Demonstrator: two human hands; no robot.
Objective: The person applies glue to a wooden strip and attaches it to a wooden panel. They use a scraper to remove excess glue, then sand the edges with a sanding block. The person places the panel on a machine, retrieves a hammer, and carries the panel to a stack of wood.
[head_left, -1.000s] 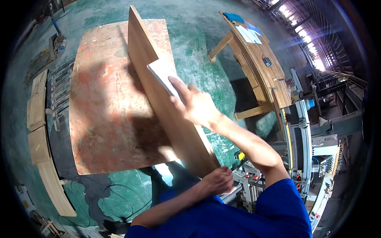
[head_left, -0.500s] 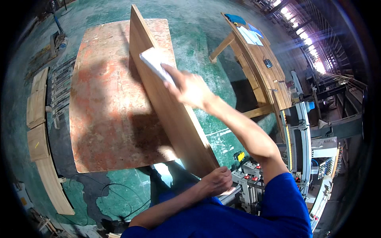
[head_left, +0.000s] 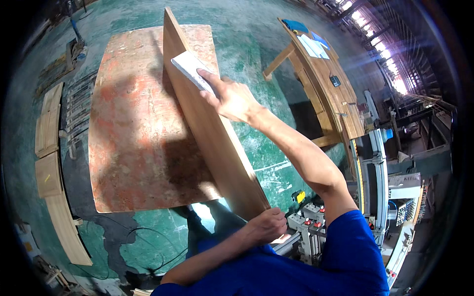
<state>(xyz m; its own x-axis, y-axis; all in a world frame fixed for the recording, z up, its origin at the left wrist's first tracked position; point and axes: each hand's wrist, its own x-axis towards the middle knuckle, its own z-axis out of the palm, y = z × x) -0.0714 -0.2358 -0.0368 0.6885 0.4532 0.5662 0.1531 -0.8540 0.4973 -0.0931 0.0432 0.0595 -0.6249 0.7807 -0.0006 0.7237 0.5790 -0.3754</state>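
Observation:
A long wooden board (head_left: 202, 123) stands on its long edge across a worn, red-stained table, its near end close to my body. At that near end, my left hand (head_left: 268, 225) is closed round the board's corner. Farther along, my right hand (head_left: 232, 98) grips a white, flat sanding block (head_left: 191, 69) that lies on the board's upper edge. The thumb is on the board's left side of the block, with the index finger stretched along its top. The block's underside is hidden.
The worn table (head_left: 133, 133) stands on a green floor. To the right is a wooden workbench (head_left: 340, 103) with papers (head_left: 312, 46) and a small black device (head_left: 335, 80). Metal machinery (head_left: 311, 232) stands near my right side. Wooden panels (head_left: 49, 177) lie at the left, near a cable (head_left: 148, 241).
My right hand and the sanding block have shifted slightly up and left along the board's edge. My left hand stays on the near corner.

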